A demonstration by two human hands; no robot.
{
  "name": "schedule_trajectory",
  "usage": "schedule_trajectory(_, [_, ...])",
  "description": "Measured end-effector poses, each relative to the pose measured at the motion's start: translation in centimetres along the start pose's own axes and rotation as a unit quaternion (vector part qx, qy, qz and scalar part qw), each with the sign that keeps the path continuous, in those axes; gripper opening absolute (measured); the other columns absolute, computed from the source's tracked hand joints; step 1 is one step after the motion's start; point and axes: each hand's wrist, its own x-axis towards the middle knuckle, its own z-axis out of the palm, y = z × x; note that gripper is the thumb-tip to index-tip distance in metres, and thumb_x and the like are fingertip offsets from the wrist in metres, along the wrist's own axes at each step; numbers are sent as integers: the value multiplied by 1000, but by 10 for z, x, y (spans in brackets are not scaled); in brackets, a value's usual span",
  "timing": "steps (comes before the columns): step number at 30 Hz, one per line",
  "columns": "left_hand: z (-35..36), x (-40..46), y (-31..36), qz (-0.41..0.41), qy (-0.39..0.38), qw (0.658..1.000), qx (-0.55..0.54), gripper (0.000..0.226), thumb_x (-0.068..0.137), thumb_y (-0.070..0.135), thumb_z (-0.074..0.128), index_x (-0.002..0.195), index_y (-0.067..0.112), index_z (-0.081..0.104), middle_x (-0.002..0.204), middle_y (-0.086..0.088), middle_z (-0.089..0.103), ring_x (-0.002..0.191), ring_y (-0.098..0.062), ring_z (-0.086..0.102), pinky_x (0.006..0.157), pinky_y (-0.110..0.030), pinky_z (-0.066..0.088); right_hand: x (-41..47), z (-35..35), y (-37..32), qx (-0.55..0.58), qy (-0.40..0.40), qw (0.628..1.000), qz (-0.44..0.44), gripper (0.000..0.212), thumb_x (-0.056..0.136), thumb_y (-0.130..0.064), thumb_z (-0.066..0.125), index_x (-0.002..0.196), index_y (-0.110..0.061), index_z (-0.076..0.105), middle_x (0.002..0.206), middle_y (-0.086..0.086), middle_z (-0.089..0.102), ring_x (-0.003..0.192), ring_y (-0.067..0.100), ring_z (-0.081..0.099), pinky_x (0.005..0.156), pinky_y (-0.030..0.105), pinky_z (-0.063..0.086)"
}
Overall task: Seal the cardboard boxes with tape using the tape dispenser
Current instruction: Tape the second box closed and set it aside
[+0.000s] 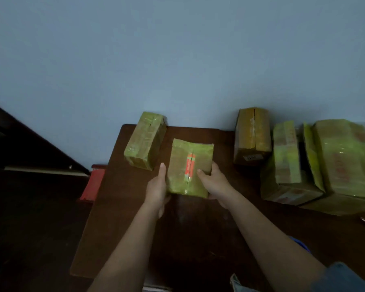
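Observation:
A small cardboard box (188,163) wrapped in greenish tape, with an orange strip along its top seam, stands in the middle of the dark wooden table (194,239). My left hand (157,189) holds its left side, thumb up along the edge. My right hand (214,183) holds its right side with the thumb lying on the top face. No tape dispenser can be made out in this view.
Another taped box (144,140) lies at the table's back left. At the right stand a brown box (252,134) and two larger taped boxes (287,163) (346,161). A red object (94,181) sits left of the table, against the blue wall.

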Motion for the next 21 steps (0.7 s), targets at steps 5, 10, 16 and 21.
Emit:
schedule_trajectory(5, [-11,32,11,-53,-18,997,-47,54,97,37,57,139,4,45,133,-14,53,110,-26,56,91,-37,49,22,24,-11,-19,-4,999,30,62,102,-38,48,156,-35,18,153,2,36,119,24,54,78,35,56])
schedule_trajectory(10, [-12,51,21,-71,-84,982,-153,47,101,25,49,138,-4,44,126,-24,57,112,-31,59,97,-37,48,46,39,-14,113,49,992,10,53,101,-23,53,150,-27,34,118,2,60,97,18,67,84,32,59])
schedule_trajectory(16, [-3,68,36,-57,-117,975,-178,41,101,13,41,141,4,41,125,-12,61,123,-31,54,104,-43,44,68,41,-35,128,84,988,-16,51,91,-10,58,139,-24,50,123,-6,60,119,16,57,104,40,48])
schedule_trajectory(21, [3,82,48,-21,-120,977,-173,42,100,7,38,142,7,42,133,-7,56,126,-25,51,105,-40,42,75,42,-51,120,21,991,-56,60,96,-5,51,149,-29,39,134,-12,52,122,7,48,111,38,40])
